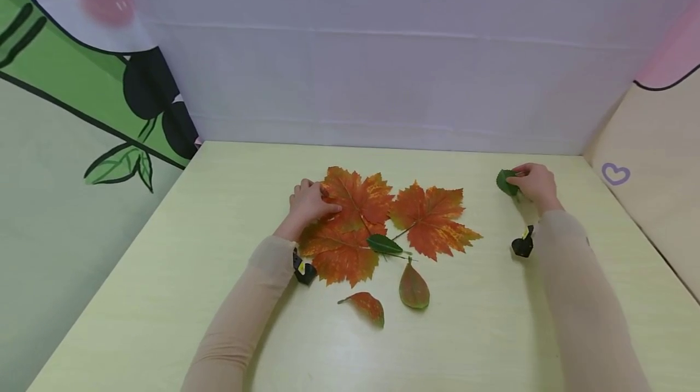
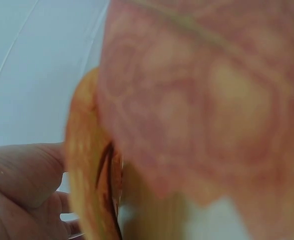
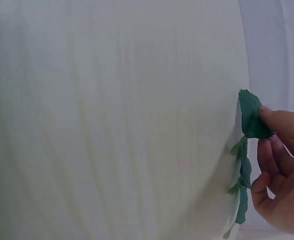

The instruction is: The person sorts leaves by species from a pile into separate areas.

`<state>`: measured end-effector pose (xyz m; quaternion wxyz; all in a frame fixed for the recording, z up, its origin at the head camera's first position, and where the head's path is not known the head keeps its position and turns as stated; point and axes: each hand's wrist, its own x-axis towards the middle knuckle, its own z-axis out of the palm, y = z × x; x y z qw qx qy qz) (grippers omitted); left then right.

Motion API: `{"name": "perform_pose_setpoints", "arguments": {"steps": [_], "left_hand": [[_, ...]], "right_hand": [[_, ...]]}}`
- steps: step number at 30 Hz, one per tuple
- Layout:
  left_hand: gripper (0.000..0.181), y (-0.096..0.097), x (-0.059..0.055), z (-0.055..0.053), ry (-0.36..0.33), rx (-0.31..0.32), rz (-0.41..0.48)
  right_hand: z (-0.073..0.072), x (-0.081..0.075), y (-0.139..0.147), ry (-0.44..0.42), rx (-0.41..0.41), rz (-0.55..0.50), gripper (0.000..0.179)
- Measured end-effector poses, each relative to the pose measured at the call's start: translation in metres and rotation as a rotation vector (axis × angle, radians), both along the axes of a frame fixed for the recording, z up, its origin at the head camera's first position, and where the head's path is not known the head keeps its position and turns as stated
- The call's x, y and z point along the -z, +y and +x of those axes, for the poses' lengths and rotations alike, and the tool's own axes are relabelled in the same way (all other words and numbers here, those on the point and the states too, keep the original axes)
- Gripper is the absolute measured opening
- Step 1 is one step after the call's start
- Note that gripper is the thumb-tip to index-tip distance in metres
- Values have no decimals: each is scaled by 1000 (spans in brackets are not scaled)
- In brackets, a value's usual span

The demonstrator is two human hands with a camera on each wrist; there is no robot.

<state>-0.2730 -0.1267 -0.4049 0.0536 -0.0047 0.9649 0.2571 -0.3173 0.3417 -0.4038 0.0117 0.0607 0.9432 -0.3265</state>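
Orange leaf [image 1: 358, 192] in left hand [image 1: 310, 205] points away.

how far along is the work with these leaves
Apparently done: two large orange leaves and two small reddish leaves lie on the table. In hand: the left hand holds the upper orange leaf; the right hand pinches a green leaf. Remaining, probably: setting down those held, with more green foliage showing below in the right wrist view.

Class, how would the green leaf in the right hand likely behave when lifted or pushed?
The toothed green leaf looks thin, so it is probably light. It juts beyond the right hand without visibly drooping, so it may be somewhat stiff. Being broad, it would likely slide rather than roll.
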Motion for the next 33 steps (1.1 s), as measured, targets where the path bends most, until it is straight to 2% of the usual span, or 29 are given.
{"name": "perform_pose_setpoints", "arguments": {"steps": [5, 13, 17, 22, 28, 33], "left_hand": [[49, 1, -3, 1, -2, 2, 1], [49, 1, -2, 0, -2, 0, 6], [49, 1, -1, 0, -4, 3, -3], [51, 0, 0, -2, -8, 0, -8], [53, 0, 0, -2, -7, 8, -20], [52, -2, 1, -2, -6, 10, -27]], "right_hand": [[1, 2, -3, 7, 50, 48, 44], [4, 0, -1, 16, 40, 105, 44], [7, -9, -9, 33, -32, 145, 42], [13, -19, -31, 71, -152, 130, 43], [30, -25, -65, 30, -302, 65, 42], [45, -22, -96, 22, -424, 27, 36]]}}
